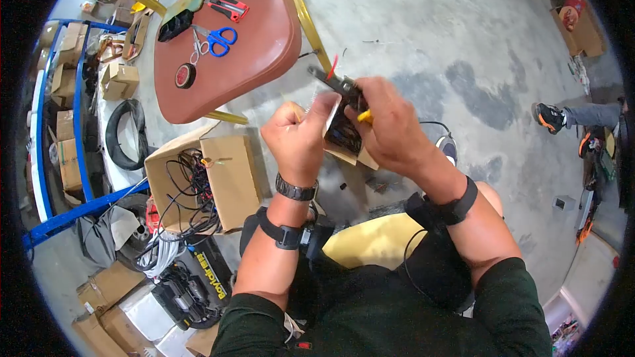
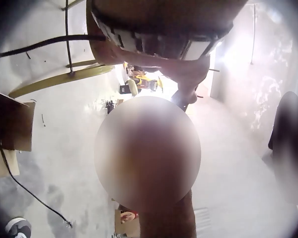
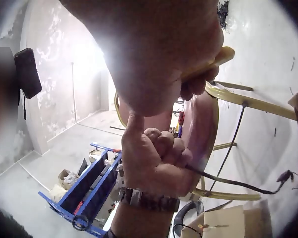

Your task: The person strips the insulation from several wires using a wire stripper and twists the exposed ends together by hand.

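grey concrete fills the head view, a floor marked with dark patches, and a blue rack of cartons lines the left. scissors, a red cutter and a roll of tape lie on a brown chair seat, whose rounded near edge curves just beyond the left hand. close beside that hand the right hand grips dark pliers by their handles, nose toward the chair; a red strip stands up by the nose. the left fingers are curled in, thumb extended. beneath both hands sits a small box, and a larger carton of tangled black cords stands to the left, so the broadest stretch of floor runs off to the right.

in the left wrist view a round blur hides the middle, and what the fingers do cannot be told; a black cable runs out from the wrist's side, over the pale floor, near a yellow chair leg.

in the right wrist view the left hand makes a fist round the black cable, which trails from its lower side. the right hand is wrapped round the pliers, one yellow handle poking past the fingers. a patchy wall rises behind.
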`<state>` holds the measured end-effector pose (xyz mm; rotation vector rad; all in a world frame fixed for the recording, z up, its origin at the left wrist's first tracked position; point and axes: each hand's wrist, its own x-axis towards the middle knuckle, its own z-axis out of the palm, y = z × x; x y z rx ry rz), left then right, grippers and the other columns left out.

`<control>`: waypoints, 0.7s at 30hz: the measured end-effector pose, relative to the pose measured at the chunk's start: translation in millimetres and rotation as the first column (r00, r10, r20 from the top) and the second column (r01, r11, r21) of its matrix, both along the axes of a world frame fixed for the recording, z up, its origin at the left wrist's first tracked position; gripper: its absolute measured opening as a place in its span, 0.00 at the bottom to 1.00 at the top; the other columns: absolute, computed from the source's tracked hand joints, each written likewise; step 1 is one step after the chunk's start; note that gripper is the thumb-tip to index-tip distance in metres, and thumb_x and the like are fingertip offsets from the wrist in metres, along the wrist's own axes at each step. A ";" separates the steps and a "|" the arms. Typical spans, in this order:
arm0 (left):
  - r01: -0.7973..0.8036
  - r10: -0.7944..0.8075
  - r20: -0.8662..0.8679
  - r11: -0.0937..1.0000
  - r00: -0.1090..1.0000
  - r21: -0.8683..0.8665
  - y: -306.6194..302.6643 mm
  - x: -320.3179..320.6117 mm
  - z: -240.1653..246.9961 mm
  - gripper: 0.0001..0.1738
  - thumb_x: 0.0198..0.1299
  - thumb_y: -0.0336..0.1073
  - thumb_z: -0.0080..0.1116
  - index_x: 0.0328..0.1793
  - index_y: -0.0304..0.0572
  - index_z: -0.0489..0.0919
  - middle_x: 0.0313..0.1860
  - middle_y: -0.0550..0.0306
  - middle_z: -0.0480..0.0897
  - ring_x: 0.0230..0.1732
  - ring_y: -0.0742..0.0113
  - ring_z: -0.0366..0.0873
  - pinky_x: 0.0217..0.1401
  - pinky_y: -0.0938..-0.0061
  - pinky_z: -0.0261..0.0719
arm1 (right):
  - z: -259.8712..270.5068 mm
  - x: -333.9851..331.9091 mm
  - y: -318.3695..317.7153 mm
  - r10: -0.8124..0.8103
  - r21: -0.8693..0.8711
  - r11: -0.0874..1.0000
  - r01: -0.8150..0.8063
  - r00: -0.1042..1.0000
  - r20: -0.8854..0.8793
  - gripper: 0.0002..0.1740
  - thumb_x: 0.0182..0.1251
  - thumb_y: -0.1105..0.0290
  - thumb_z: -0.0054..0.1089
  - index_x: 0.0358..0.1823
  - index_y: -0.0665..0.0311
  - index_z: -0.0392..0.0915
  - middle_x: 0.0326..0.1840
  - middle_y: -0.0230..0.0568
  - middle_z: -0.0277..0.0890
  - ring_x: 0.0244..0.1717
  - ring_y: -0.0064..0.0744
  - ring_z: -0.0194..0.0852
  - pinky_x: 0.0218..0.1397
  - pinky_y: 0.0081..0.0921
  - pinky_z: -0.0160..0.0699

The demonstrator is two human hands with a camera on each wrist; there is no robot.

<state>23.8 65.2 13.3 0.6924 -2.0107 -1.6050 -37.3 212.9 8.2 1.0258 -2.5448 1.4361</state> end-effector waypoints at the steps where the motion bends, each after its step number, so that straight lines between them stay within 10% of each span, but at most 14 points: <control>1: -0.035 0.034 0.021 0.998 0.999 0.045 2.2 -1.1 -2.7 0.33 0.54 0.47 0.77 0.13 0.46 0.62 0.15 0.74 0.63 0.20 0.82 0.55 0.19 0.79 0.53 | 3.5 -3.1 0.6 -0.031 -0.003 1.000 0.031 0.999 -0.035 0.20 0.52 0.79 0.61 0.47 0.67 0.67 0.39 0.54 0.71 0.42 0.60 0.71 0.44 0.48 0.71; 10: 0.137 -0.148 0.003 0.925 0.989 0.354 -20.1 -4.8 -14.0 0.15 0.58 0.33 0.69 0.27 0.47 0.72 0.16 0.70 0.69 0.15 0.80 0.60 0.18 0.81 0.56 | 2.9 -24.0 34.0 0.055 0.303 0.946 -0.117 0.977 0.204 0.11 0.62 0.72 0.60 0.43 0.67 0.71 0.37 0.58 0.77 0.42 0.62 0.76 0.43 0.50 0.74; 15: 0.481 -0.220 -0.445 0.597 0.868 0.642 -52.3 -9.8 -11.2 0.14 0.62 0.38 0.53 0.46 0.32 0.76 0.34 0.52 0.75 0.36 0.62 0.71 0.39 0.69 0.68 | -8.8 -21.5 40.4 0.073 0.547 0.777 -0.312 0.907 0.414 0.15 0.65 0.68 0.60 0.50 0.67 0.75 0.40 0.57 0.79 0.45 0.61 0.77 0.46 0.47 0.76; 21: 0.282 -0.088 -0.349 0.779 0.933 0.560 -63.2 -9.7 -14.2 0.13 0.69 0.34 0.52 0.52 0.30 0.77 0.36 0.51 0.78 0.37 0.63 0.73 0.41 0.70 0.71 | -18.2 -26.0 36.0 0.097 0.582 0.723 -0.373 0.888 0.449 0.16 0.67 0.66 0.58 0.52 0.66 0.76 0.38 0.59 0.80 0.44 0.62 0.78 0.46 0.48 0.76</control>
